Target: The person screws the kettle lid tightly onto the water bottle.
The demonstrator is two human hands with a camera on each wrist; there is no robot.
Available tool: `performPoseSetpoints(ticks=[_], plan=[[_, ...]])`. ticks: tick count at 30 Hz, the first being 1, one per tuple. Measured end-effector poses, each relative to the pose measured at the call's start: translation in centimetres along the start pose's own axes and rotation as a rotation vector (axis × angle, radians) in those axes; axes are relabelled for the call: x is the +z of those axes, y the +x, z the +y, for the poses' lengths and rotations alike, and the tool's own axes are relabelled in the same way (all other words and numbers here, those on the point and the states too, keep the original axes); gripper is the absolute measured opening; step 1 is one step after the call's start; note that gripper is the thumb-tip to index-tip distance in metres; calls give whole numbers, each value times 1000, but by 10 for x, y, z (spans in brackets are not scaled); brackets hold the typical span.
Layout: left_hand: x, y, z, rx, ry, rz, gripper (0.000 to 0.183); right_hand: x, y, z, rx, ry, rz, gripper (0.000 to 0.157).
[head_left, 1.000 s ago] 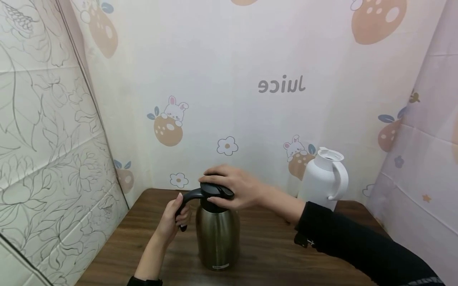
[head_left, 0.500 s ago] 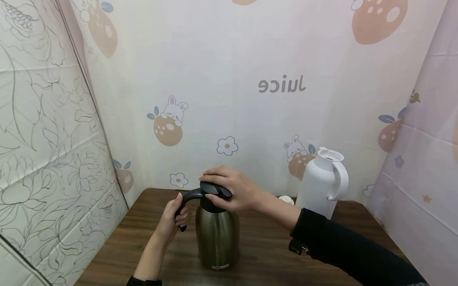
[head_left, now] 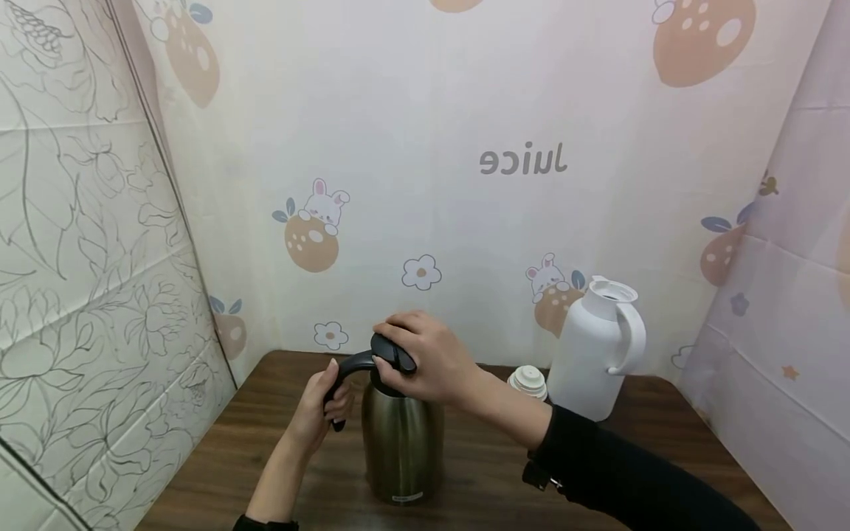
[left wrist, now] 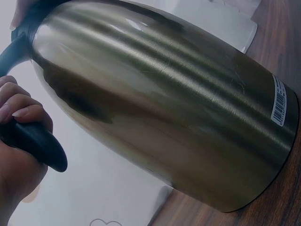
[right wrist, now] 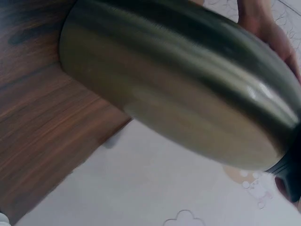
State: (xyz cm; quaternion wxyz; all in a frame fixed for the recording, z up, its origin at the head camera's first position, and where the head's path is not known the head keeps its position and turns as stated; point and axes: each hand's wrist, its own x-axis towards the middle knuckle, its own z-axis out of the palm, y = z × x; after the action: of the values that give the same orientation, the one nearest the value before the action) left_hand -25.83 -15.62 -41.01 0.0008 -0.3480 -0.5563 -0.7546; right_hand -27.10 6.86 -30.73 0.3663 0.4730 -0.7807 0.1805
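Head view: left hand (head_left: pixel 317 405) grips the handle (head_left: pixel 355 361) of the jug (head_left: pixel 403 450), right hand (head_left: pixel 434 361) its lid (head_left: pixel 390 352); right of the jug are a cap (head_left: pixel 528 380) and a pitcher (head_left: pixel 584 365).

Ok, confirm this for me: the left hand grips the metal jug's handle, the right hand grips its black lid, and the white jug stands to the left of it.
One fix: the white jug stands to the right of the metal jug, as the head view shows. The left hand does grip the handle, and the right hand the black lid.
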Motion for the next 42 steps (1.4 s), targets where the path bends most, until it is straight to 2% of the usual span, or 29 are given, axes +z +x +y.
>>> performPoseSetpoints(ticks=[5, 11, 22, 28, 33, 37, 42], plan=[[0, 0, 0, -2, -5, 2, 54, 0, 0, -11, 76, -137, -2, 41], [-1, 1, 0, 5, 0, 1, 54, -3, 1, -14, 97, -182, -47, 44], [-3, 5, 1, 1, -8, 0, 57, -15, 8, 7, -12, -61, -151, 50], [-2, 3, 0, -11, -14, 5, 56, -10, 6, 21, -128, 34, -155, 54], [-1, 3, 0, 0, -7, -1, 53, -5, 7, 26, -199, 131, -149, 51], [-1, 4, 1, 10, -5, -11, 52, -2, 7, 26, -209, 150, -135, 48], [-1, 3, 2, 4, -1, 1, 52, 1, 8, 22, -188, 110, -115, 46]])
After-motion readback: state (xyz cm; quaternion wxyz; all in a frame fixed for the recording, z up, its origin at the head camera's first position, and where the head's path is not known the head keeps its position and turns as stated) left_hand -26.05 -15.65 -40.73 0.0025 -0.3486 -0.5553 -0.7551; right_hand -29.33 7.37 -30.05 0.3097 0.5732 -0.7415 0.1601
